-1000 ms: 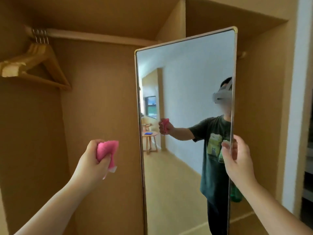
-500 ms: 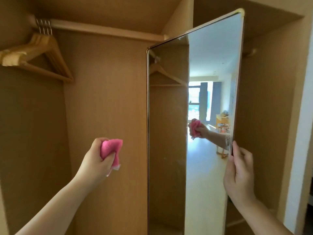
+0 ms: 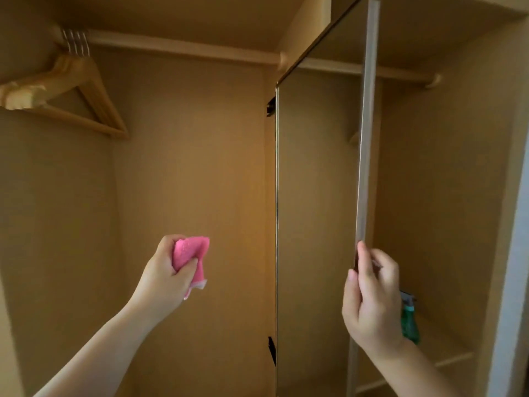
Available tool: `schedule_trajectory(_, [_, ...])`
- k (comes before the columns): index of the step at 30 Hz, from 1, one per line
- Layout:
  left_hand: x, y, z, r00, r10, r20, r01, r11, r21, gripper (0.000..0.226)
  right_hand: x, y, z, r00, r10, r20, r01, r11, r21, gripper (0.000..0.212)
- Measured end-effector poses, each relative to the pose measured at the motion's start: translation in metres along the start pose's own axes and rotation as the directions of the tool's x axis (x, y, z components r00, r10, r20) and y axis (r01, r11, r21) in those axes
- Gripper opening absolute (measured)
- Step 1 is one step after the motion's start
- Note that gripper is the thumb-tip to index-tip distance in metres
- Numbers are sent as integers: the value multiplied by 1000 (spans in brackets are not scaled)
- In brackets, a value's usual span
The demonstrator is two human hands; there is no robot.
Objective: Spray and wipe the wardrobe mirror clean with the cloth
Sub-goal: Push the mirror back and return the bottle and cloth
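Wooden wardrobe (image 3: 186, 167) panelling fills the view, warm and dim. Its mirror (image 3: 315, 196) stands right of the middle, turned almost edge-on, so the glass gives back only a brown reflection of the wardrobe's inside. The top of the mirror is cut off by the upper border and its foot runs out at the bottom.

The right hand (image 3: 372, 299) pinches the mirror's near edge, thumb on the front and fingers curled round behind it. Just beyond that hand a green spray bottle (image 3: 410, 322) peeks out. Only its trigger head and a strip of its body show, and what it rests on cannot be told, though a shelf (image 3: 452, 356) crosses the right compartment near it.

Left of the mirror and clear of the glass, the left hand (image 3: 163, 282) is raised in a fist round a bunched pink cloth (image 3: 190, 253), whose ends stick out above and below the fingers.

In the left compartment, wooden hangers (image 3: 65, 93) hang bunched on the rail (image 3: 183, 50), cut off at the left border.
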State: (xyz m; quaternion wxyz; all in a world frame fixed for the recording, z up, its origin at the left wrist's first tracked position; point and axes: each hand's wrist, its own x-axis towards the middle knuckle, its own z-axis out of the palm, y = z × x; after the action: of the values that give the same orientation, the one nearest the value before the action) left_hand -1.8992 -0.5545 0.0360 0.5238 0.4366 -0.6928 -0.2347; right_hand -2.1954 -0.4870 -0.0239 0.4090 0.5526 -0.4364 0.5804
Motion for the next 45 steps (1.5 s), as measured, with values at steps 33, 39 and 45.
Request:
schedule_trajectory(33, [14,-22,-3,1000,-16,-22,18,998,66,27,19,25,81,862,44,505,129,944,-303,76])
schedule_trajectory(39, [18,-33,-1,999,-41,-13,42,998,49,24,23,29,99,823,89,561,148,920,-363,82])
schedule_trajectory(45, [20,-35,4,999,-35,-5,35,999,25,27,27,29,115,789,151,595,139,901,-412,86])
